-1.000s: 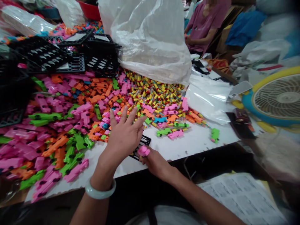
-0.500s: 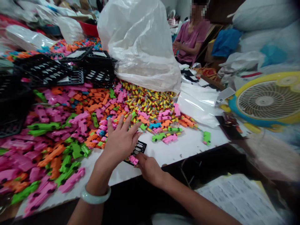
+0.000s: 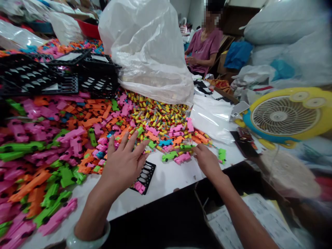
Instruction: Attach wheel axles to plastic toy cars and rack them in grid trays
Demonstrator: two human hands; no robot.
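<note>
My left hand [image 3: 126,162] is spread open over the left part of a small black plastic tray [image 3: 147,176] and hides some of it. This tray has a row of oval slots, with a pink toy piece [image 3: 139,187] at its near end. My right hand [image 3: 207,159] has its fingers closed at the right end of a green toy car [image 3: 186,147]. Beside that car lie another green car [image 3: 169,156], a pink car [image 3: 182,158], an orange car [image 3: 178,140] and a blue one [image 3: 166,142].
Pink, orange and green toy cars [image 3: 38,148] pile up on the left, below stacked black trays [image 3: 98,81]. Small yellow-and-red pieces [image 3: 158,114] spill before a large plastic bag [image 3: 147,55]. A yellow fan [image 3: 285,116] stands right. A person [image 3: 203,48] sits behind.
My right hand has left the black tray and moved right to the green toy car. My left hand stays spread over the tray. The view has shifted slightly right.
</note>
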